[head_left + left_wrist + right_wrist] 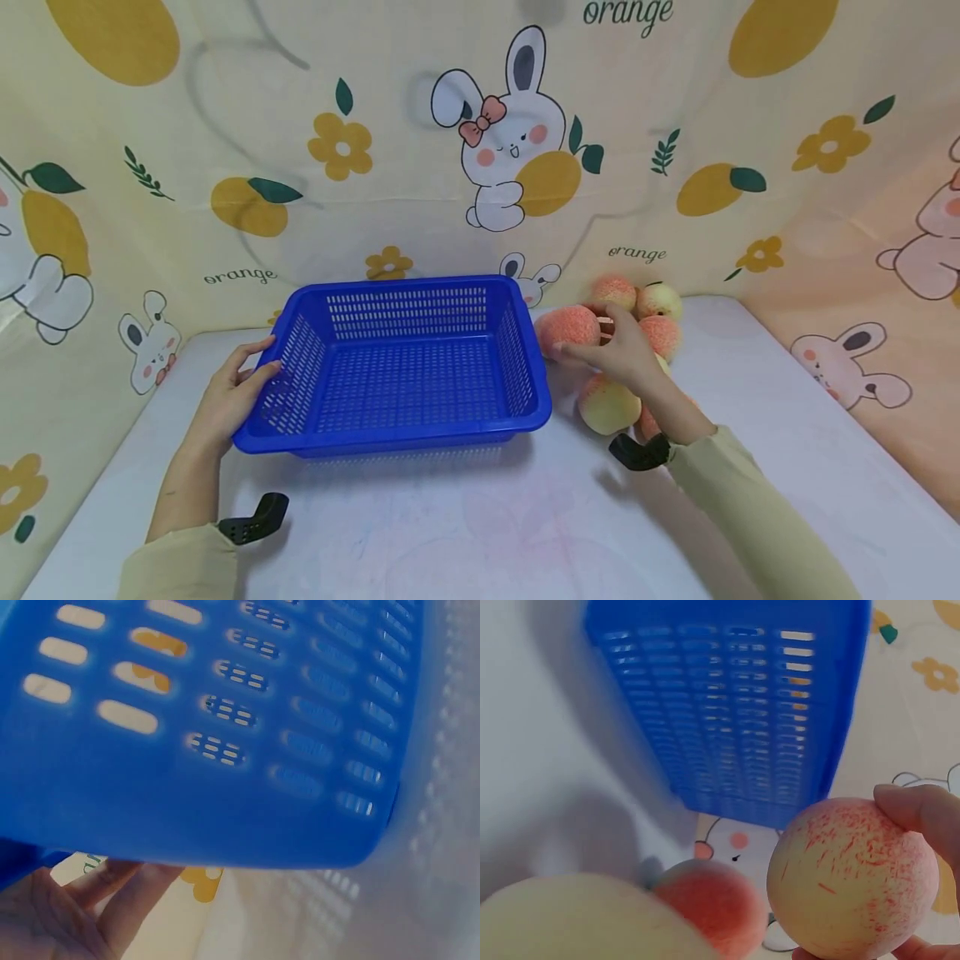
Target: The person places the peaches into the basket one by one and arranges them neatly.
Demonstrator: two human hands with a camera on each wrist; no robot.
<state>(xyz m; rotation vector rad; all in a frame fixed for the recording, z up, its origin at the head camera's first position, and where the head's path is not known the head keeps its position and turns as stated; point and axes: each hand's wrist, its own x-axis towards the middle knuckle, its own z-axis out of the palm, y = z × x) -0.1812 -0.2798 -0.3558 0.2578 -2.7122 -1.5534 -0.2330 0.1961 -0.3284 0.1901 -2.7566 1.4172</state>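
A blue plastic basket (405, 433) with slotted walls is in the middle of the head view. My left hand (228, 396) grips its left rim, thumb and fingers at the edge; in the left wrist view part of that hand (82, 915) shows below the basket wall (187, 810). To the right of the basket, my right hand (626, 350) holds a pink-speckled peach (572, 327) between thumb and fingers. The right wrist view shows this peach (847, 881) with a yellowish side, near the basket's outer wall (727, 712).
Several other peaches lie around and beneath my right hand, among them a yellow-pink one (609, 406), a red one (662, 336) and a pale yellow one (660, 300). A white table (420, 525) meets a printed cloth backdrop (420, 208) behind the basket.
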